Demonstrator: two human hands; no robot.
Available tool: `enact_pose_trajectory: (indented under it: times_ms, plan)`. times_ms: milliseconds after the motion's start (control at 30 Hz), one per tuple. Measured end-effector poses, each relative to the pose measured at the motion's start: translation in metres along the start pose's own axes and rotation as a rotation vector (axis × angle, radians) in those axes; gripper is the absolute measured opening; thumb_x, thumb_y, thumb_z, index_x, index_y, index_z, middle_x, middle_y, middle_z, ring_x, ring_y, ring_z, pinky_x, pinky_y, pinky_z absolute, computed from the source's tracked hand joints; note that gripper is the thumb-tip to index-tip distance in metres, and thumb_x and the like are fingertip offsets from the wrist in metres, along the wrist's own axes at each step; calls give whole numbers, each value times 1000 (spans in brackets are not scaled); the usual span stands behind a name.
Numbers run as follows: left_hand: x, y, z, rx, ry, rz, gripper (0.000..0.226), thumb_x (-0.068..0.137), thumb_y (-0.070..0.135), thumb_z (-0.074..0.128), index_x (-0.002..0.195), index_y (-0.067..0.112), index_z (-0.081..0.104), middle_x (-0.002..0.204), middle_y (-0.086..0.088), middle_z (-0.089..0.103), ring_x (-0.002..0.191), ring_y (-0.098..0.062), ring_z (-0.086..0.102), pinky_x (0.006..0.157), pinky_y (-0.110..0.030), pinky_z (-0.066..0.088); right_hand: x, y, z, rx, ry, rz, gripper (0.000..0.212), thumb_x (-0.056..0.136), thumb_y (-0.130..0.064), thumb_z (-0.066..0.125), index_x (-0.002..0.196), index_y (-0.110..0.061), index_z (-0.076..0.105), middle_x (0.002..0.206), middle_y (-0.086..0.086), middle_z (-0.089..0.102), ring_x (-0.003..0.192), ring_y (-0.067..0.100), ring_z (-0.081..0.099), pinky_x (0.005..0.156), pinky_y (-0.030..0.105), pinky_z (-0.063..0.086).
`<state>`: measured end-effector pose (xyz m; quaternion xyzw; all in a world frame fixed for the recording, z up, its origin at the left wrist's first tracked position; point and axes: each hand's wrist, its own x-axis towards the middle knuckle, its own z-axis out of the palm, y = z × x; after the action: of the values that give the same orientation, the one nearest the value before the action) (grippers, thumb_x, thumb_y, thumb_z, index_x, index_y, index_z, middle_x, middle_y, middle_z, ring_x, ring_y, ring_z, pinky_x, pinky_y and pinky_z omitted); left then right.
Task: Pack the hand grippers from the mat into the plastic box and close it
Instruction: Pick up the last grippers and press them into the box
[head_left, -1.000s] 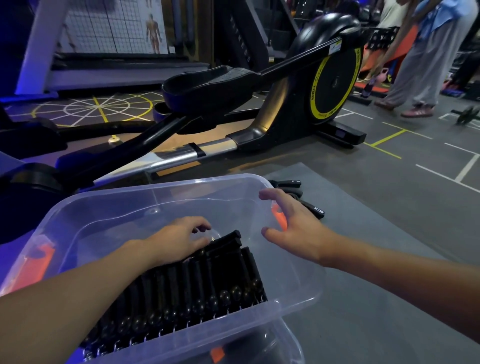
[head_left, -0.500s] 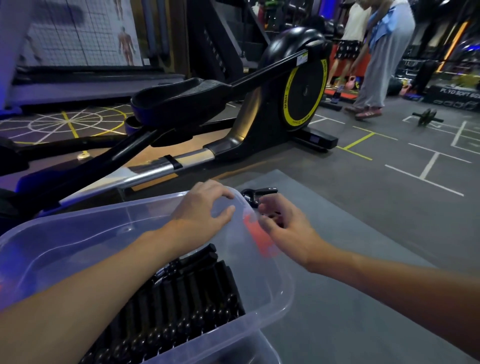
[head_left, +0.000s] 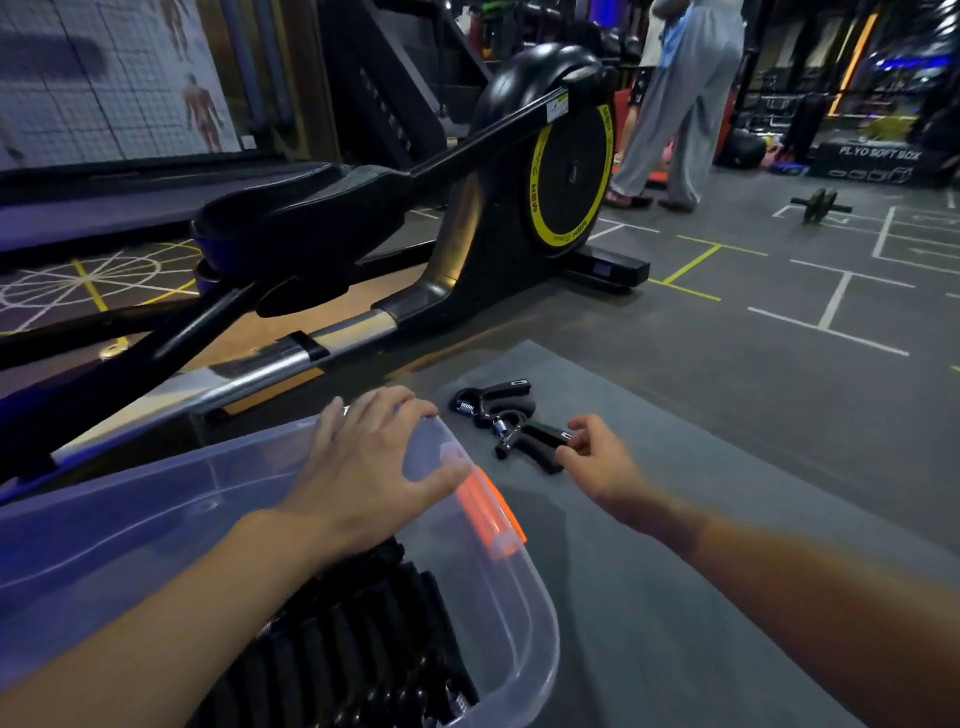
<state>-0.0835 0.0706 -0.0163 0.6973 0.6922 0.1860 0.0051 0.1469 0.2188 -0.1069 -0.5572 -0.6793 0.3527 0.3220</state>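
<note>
A clear plastic box (head_left: 540, 623) with an orange latch (head_left: 491, 512) sits at lower left. Several black hand grippers (head_left: 363, 639) are packed in a row inside it. My left hand (head_left: 363, 467) lies spread over the box's far right corner and grips nothing. Two black hand grippers lie on the grey mat (head_left: 701, 493) just right of the box. My right hand (head_left: 602, 457) pinches the handle end of the nearer hand gripper (head_left: 524, 439), which rests on the mat. The farther hand gripper (head_left: 493, 397) lies untouched behind it. No lid is in view.
A black and yellow elliptical trainer (head_left: 566, 171) stands right behind the box and mat. A person in grey trousers (head_left: 675, 104) stands at the back. An ab roller (head_left: 821, 205) lies on the marked floor at far right.
My left hand came out of the box and settled on its far right corner. My right hand reached past the box to the mat and closed on the nearer hand gripper's handle.
</note>
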Motion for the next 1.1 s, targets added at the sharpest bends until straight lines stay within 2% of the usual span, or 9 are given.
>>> enact_pose_trajectory:
  times_ms: [100, 233, 400, 500, 567, 633, 800, 967, 1100]
  plan:
    - [3, 1, -3, 38, -1, 14, 79, 71, 85, 20, 130, 37, 42, 134, 17, 36, 135, -6, 27, 117, -46, 13, 18, 15, 7, -62, 6, 63, 22, 85, -13, 60, 105, -14, 53, 94, 10, 64, 87, 27, 60, 78, 35, 47]
    - [7, -1, -3, 79, -19, 21, 76, 69, 87, 17, 126, 41, 40, 132, 19, 32, 132, -5, 25, 111, -42, 16, 44, 41, 25, -125, -37, 123, 39, 84, -22, 66, 119, -10, 54, 103, 6, 63, 90, 24, 61, 75, 30, 47]
    - [9, -2, 0, 84, -21, 17, 71, 69, 87, 15, 122, 45, 36, 130, 20, 28, 131, -6, 23, 110, -42, 14, 70, 75, 52, -15, -67, 196, 63, 78, -22, 78, 133, -11, 49, 117, 1, 55, 107, 22, 58, 99, 42, 48]
    - [9, -2, 1, 86, -19, 24, 73, 68, 87, 13, 123, 45, 35, 131, 20, 27, 132, -5, 21, 109, -40, 13, 72, 85, 64, -8, 11, 210, 59, 73, -19, 79, 127, -14, 55, 112, 1, 62, 97, 21, 61, 93, 37, 49]
    - [8, -3, 1, 91, -27, 28, 74, 68, 87, 12, 124, 45, 34, 132, 20, 26, 133, -5, 19, 110, -40, 11, 66, 82, 68, -16, 62, 193, 49, 75, -11, 76, 121, -11, 59, 102, 2, 62, 88, 18, 59, 80, 26, 44]
    - [8, -2, 0, 93, -31, 30, 74, 69, 87, 11, 125, 44, 33, 132, 20, 25, 133, -5, 19, 110, -40, 11, 62, 83, 71, -26, 122, 169, 39, 76, -8, 75, 112, -8, 62, 95, 4, 63, 81, 18, 57, 74, 23, 39]
    - [7, -2, 0, 97, -41, 24, 77, 70, 87, 10, 129, 43, 33, 134, 19, 24, 135, -6, 19, 112, -40, 9, 51, 71, 68, -18, 234, 157, 29, 70, -13, 72, 93, -14, 54, 79, 7, 65, 77, 29, 63, 70, 36, 52]
    - [6, -2, 0, 88, -44, 22, 77, 72, 86, 11, 130, 42, 34, 135, 18, 25, 136, -8, 19, 114, -43, 10, 41, 43, 43, -41, 270, 124, 35, 75, -17, 72, 100, -18, 48, 79, 2, 62, 78, 26, 59, 67, 28, 41]
    - [4, -1, -1, 72, -57, 19, 75, 75, 84, 14, 132, 40, 35, 138, 16, 28, 137, -9, 20, 116, -46, 9, 25, 16, 16, -71, 312, 26, 33, 77, -17, 69, 105, -18, 51, 71, 1, 57, 64, 20, 53, 55, 30, 36]
